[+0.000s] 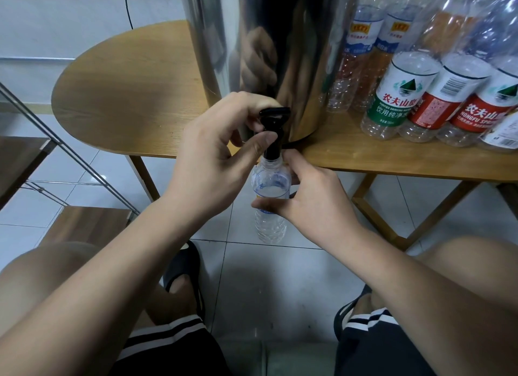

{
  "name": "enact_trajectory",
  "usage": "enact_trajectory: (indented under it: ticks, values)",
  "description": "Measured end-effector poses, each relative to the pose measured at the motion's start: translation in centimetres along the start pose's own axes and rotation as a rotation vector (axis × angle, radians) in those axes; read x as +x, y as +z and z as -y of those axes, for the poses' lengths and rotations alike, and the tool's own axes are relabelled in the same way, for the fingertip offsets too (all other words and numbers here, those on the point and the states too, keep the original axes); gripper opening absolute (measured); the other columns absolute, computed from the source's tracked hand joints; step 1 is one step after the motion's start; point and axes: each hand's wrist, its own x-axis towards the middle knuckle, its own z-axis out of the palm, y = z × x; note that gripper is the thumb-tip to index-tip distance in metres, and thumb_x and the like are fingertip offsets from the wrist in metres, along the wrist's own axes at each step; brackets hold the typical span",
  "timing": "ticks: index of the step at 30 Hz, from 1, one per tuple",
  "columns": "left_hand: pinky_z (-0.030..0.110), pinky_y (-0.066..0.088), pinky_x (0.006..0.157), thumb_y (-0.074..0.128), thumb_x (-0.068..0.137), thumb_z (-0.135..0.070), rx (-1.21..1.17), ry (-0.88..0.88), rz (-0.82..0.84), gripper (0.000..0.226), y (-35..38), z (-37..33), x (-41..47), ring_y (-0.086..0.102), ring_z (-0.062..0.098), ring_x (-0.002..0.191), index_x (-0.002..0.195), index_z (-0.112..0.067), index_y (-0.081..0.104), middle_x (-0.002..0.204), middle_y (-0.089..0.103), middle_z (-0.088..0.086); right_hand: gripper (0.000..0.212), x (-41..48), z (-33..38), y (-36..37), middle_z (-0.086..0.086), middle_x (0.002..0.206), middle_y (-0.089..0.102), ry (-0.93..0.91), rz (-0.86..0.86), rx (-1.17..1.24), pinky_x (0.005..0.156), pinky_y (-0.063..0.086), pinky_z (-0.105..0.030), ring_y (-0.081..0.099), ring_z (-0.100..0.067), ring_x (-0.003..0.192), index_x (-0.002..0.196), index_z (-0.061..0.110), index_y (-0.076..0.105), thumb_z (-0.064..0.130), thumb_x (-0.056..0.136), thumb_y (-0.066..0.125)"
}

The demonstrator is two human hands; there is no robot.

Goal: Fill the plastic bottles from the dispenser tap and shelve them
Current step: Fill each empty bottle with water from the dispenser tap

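The bottle (271, 185) is held upright just below the counter's (126, 95) front edge, its mouth under the black tap (273, 129) of the steel dispenser (266, 39). The right hand (314, 199) has its grip curled round the bottle's middle. The left hand (213, 157) has its grip closed on the tap lever.

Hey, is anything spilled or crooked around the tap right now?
Nothing stands out: the bottle sits mouth-up at the tap, held by the right hand, left hand gripping the tap; no spill shows.
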Motion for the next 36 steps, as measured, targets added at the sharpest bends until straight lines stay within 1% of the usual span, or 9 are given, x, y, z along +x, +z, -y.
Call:
enact_trajectory:
  ticks: [9,18,25,30,36]
  values:
    - [0.037,0.052,0.076,0.073,0.102,-0.003,-0.003,-0.002,0.002,0.022,-0.05,0.09,-0.06,0.065,0.024,0.092,0.121,-0.011,0.071,0.103,0.069,0.005,0.074,-0.02,0.15,-0.09,0.012,0.103,0.076,0.004,0.005,-0.001,0.078,0.06,-0.043,0.072,-0.021,0.102,0.129,0.041,0.054,0.064,0.07,0.094]
    - [0.032,0.051,0.076,0.073,0.101,-0.001,-0.01,-0.004,0.01,0.022,-0.04,0.03,-0.05,0.066,0.021,0.092,0.12,-0.012,0.071,0.103,0.069,0.002,0.073,-0.12,0.24,-0.22,0.013,0.1,0.075,0.002,0.006,-0.022,0.076,0.059,-0.042,0.071,-0.021,0.1,0.128,0.039,0.056,0.065,0.07,0.093]
    - [0.029,0.051,0.077,0.073,0.101,-0.001,-0.015,-0.011,0.009,0.022,-0.08,0.09,-0.01,0.066,0.021,0.093,0.12,-0.012,0.071,0.103,0.07,0.006,0.075,-0.03,0.19,-0.05,0.013,0.102,0.075,0.005,0.01,0.0,0.079,0.06,-0.043,0.072,-0.021,0.101,0.129,0.039,0.056,0.066,0.069,0.093]
    - [0.03,0.051,0.077,0.073,0.101,-0.001,-0.011,-0.012,0.004,0.023,-0.08,0.1,-0.04,0.065,0.024,0.09,0.12,-0.013,0.071,0.102,0.069,0.007,0.075,-0.02,0.22,-0.11,0.013,0.1,0.074,0.002,0.007,-0.002,0.078,0.059,-0.043,0.071,-0.021,0.1,0.129,0.037,0.057,0.063,0.069,0.094]
    - [0.032,0.052,0.075,0.073,0.101,-0.002,-0.014,-0.009,0.003,0.022,-0.12,0.09,-0.03,0.065,0.024,0.089,0.121,-0.012,0.071,0.102,0.069,0.007,0.075,-0.06,0.32,-0.13,0.014,0.104,0.075,0.001,0.015,-0.012,0.078,0.06,-0.041,0.071,-0.019,0.102,0.131,0.039,0.057,0.066,0.07,0.092]
